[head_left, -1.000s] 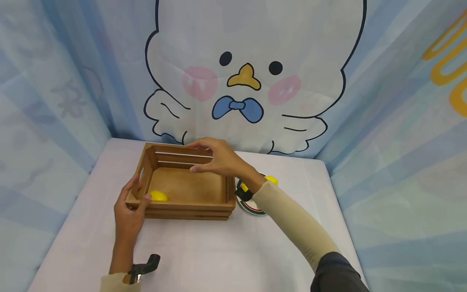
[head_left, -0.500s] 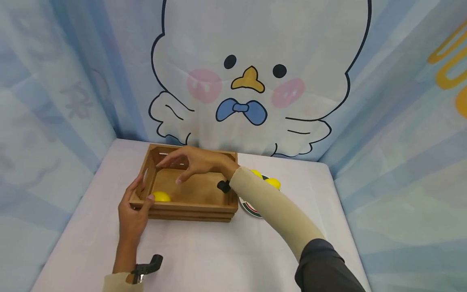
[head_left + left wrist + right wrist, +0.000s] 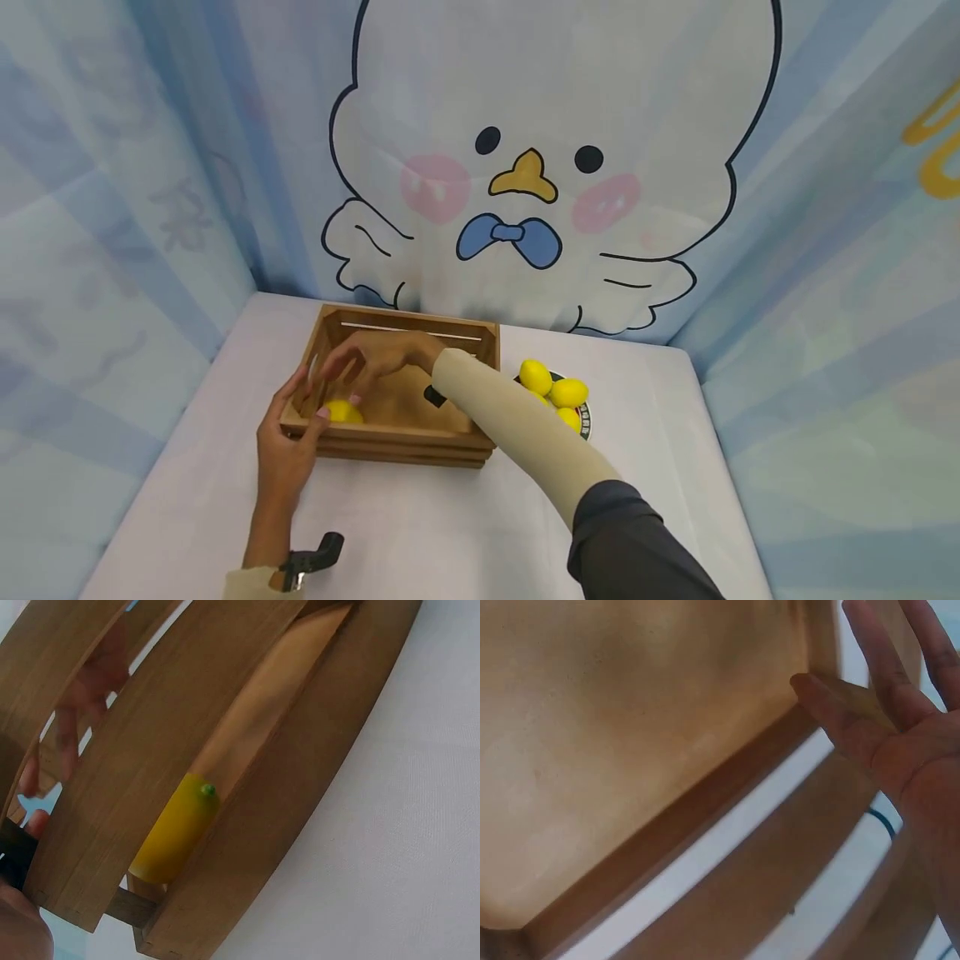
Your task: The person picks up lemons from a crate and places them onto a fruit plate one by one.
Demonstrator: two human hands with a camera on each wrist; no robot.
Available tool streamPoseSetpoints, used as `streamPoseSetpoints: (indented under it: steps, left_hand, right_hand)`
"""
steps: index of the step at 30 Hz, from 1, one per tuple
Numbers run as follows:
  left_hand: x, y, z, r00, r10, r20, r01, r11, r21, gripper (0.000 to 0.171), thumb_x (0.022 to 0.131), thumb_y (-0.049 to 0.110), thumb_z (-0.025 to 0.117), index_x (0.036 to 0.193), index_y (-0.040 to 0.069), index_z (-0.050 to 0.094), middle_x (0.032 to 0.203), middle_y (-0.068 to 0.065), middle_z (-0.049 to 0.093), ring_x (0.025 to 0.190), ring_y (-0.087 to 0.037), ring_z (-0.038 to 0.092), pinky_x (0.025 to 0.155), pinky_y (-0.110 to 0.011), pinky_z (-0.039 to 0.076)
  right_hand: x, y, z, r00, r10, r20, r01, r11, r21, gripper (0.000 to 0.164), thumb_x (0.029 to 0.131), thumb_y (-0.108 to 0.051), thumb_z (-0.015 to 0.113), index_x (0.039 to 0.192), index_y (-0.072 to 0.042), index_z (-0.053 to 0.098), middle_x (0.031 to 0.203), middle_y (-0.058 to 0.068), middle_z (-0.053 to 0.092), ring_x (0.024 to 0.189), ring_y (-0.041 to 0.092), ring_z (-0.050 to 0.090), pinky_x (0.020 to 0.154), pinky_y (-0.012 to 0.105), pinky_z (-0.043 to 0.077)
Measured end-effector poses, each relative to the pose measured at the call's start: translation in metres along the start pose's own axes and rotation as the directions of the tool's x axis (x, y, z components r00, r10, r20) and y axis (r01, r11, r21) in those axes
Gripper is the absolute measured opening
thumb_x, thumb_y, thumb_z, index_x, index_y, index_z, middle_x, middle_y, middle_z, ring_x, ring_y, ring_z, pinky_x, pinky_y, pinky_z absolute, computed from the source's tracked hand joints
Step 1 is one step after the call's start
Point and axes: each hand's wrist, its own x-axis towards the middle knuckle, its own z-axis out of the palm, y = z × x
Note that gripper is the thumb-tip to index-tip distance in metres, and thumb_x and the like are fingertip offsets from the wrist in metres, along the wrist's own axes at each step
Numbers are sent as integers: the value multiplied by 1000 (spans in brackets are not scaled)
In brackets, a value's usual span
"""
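Note:
My left hand (image 3: 287, 446) grips the front left corner of a slatted wooden crate (image 3: 405, 452), its thumb over the front rim. A yellow lemon (image 3: 344, 412) lies in the crate's front left corner, close to that thumb. Through the slats in the left wrist view the lemon (image 3: 176, 832) shows its green stem end. My right hand (image 3: 378, 353) reaches down into the crate, above and just behind the lemon. In the right wrist view that hand (image 3: 922, 757) has its fingers apart and holds nothing.
Right of the crate stands a round plate (image 3: 587, 423) with several yellow lemons (image 3: 568, 392); my right sleeve (image 3: 517, 408) partly hides it. White cloth (image 3: 420, 533) covers the table. A printed curtain (image 3: 525, 283) hangs close behind, with more curtain on both sides.
My right hand has moved left and down into the crate, toward the lemon. More of the plate's lemons show from behind the sleeve. My left hand keeps its grip on the crate.

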Motion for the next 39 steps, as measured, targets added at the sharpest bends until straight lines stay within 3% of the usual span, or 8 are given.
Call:
streamPoseSetpoints:
  steps: [6,11,15,19,23,27,33,39]
  left_hand:
    - [0,-2,0,1000,-3,4,3,1000,-3,63,94,15,68,149,33,44,155,15,42,148,-7,32,125,-35,25]
    - [0,1,0,1000,-13,7,13,999,-30,65,92,12,70,149,31,45,156,13,42,148,-8,31,126,-41,23]
    - [-3,15,1,1000,-3,4,3,999,-51,64,92,10,69,150,22,45,157,4,42,149,-17,33,126,-45,20]
    - [-7,35,0,1000,-2,8,3,999,-48,62,93,10,68,150,15,44,157,-1,43,145,-25,39,125,-41,24]
    - [-8,39,-2,1000,-19,12,19,999,-46,62,92,10,69,149,15,45,157,0,43,144,-25,40,124,-44,27]
    - [-6,24,0,999,-29,15,30,998,-54,64,92,9,69,149,21,45,157,5,42,147,-21,36,125,-50,23]
    - [-3,3,2,1000,-16,1,16,999,-30,63,93,15,70,148,31,45,155,12,43,146,-14,36,127,-47,18]
    - [-2,1,1,1000,-7,3,7,999,-34,62,94,19,70,148,36,44,154,15,43,141,-11,42,125,-48,22]
  right_hand:
    - [20,16,8,999,-38,23,37,999,13,54,80,2,78,131,0,61,135,9,63,129,34,55,113,46,44]
    - [30,32,16,999,32,43,-31,999,-37,53,80,-5,82,129,-14,64,129,-5,65,125,15,57,111,37,47]
    - [31,37,24,995,91,35,-84,982,-171,51,81,-4,80,128,-17,66,129,-9,64,122,8,56,108,26,47]
    - [31,40,34,989,147,-4,-142,945,-295,47,81,-5,80,125,-18,66,123,-8,63,115,8,57,98,14,47]
    - [30,42,39,985,172,-21,-172,953,-250,49,80,-1,79,124,-16,63,120,-2,64,110,10,58,92,15,49]
    - [21,42,30,980,189,-64,-198,959,-205,49,78,-5,83,121,-21,65,121,-6,61,109,7,57,93,18,51]
    - [-7,21,-4,983,42,-177,-71,985,-159,47,78,-6,83,121,-15,66,119,-3,64,110,15,60,95,25,54]
    - [-46,-11,-24,952,-66,-300,18,987,-157,51,78,-2,83,124,-15,66,123,-5,65,112,16,61,100,28,53]
